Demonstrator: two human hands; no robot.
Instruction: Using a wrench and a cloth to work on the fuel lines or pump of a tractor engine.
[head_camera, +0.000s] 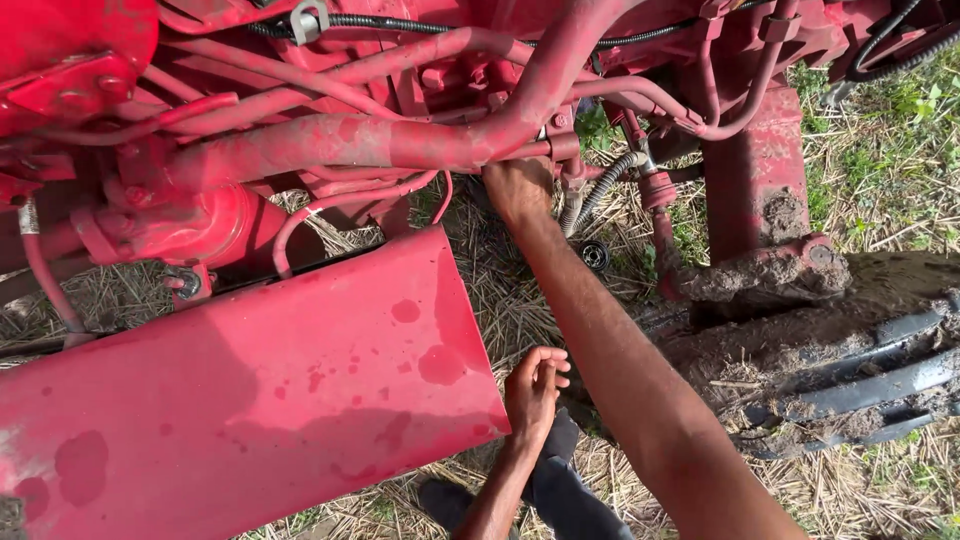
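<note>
My right hand (517, 188) reaches up under a thick red pipe (330, 143) of a red machine. Its fingers are hidden behind the pipe, close to a fitting (560, 140) and a ribbed grey hose (603, 187), so its grip cannot be made out. My left hand (533, 392) hovers lower down by the right edge of a slanted red sheet-metal panel (250, 390). Those fingers are loosely curled and apart, with nothing in them.
Several thin red tubes and black cables cross the top. A small black ring (595, 255) lies on the straw-covered ground (500, 290). At the right are a mud-caked bracket (770, 275) and a muddy tyre (860, 385). My dark trouser leg and shoe (560, 490) show below.
</note>
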